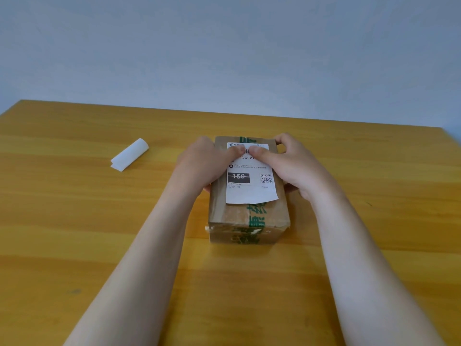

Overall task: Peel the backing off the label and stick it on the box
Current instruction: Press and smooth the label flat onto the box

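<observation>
Spreading across the whole lower view, the yellow-orange wooden table carries a brown rectangular cardboard box sealed with green-printed tape, set lengthwise away from the person. On the box's top face lies the white printed paper shipping label, and its near right corner looks slightly lifted and curled, so that end is probably not bonded yet. The left hand and the right hand flank the box, fingers wrapped down its sides and both thumbs pressed flat, tips almost touching, on the label's far end; neither hand pinches anything, they clamp the box and pin the label. Well off to the left rests the curled white backing sheet, apparently already peeled away. The main risk from here is a trapped wrinkle or air bubble if the thumbs sweep unevenly toward the loose near edge. Pressure on one side alone could skew the label, and the raised tape underneath may keep that corner from sticking.
</observation>
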